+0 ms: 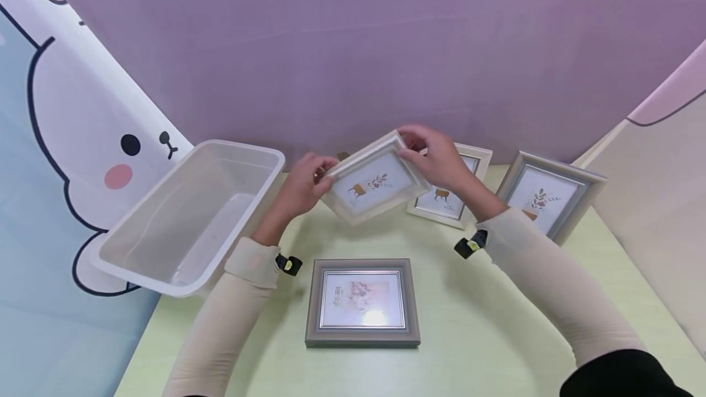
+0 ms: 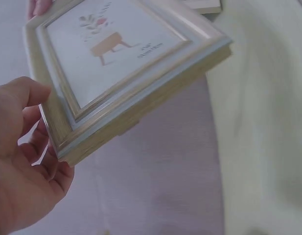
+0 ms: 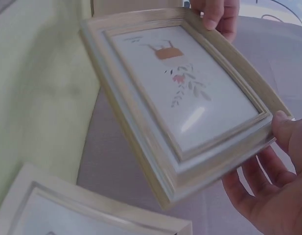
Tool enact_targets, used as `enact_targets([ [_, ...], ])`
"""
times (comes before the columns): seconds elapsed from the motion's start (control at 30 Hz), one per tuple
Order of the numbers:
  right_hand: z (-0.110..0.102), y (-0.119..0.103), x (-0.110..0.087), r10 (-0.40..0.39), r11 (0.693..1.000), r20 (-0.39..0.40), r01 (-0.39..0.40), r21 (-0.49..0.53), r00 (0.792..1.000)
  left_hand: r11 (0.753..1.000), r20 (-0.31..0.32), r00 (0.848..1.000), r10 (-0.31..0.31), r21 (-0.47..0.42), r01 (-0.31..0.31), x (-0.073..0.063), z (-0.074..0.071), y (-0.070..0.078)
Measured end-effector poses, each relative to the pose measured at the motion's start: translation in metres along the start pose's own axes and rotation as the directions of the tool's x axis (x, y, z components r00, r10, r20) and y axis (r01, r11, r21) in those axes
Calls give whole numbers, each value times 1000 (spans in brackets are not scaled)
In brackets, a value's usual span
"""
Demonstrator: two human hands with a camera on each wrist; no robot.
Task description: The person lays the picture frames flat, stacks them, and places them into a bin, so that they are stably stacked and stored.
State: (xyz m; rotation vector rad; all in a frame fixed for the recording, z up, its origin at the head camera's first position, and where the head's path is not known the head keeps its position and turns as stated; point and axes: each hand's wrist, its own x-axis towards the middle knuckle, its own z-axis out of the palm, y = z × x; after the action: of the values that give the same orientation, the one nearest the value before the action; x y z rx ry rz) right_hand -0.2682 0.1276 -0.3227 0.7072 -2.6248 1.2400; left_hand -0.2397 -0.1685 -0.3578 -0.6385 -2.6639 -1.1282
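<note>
A cream picture frame (image 1: 377,179) is held tilted above the back of the table, its print of a plant in a brown legged pot facing up. My left hand (image 1: 303,185) pinches one short end, thumb on the front and fingers curled behind, as the left wrist view shows. At the opposite end my right hand (image 1: 436,155) grips the frame (image 3: 190,98), its thumb over the edge and fingers underneath. Behind the right forearm stands a second cream frame (image 1: 480,161), partly hidden. On the table in front, a grey frame (image 1: 361,339) with a flower print lies flat.
To the left stands a deep white plastic bin (image 1: 242,219). Another grey frame (image 1: 515,173) leans upright at the back right, partly covered by the right sleeve. A purple cloth backdrop (image 1: 353,48) rises behind the pale green table (image 1: 469,336).
</note>
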Motion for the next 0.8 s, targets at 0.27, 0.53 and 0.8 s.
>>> enact_targets([
  [0.27, -10, 19, -34, 58, 992, 81, -67, 109, 995, 988, 131, 989, 74, 127, -90, 0, -10, 24],
  [0.53, -5, 32, -74, 65, 959, 112, -93, 268, 992, 935, 275, 942, 191, 241, -260, -3, -22, 52],
  [0.8, 7, 38, -96, 78, 931, 68, -97, 353, 995, 925, 352, 919, 179, 257, -279, -7, -26, 67],
])
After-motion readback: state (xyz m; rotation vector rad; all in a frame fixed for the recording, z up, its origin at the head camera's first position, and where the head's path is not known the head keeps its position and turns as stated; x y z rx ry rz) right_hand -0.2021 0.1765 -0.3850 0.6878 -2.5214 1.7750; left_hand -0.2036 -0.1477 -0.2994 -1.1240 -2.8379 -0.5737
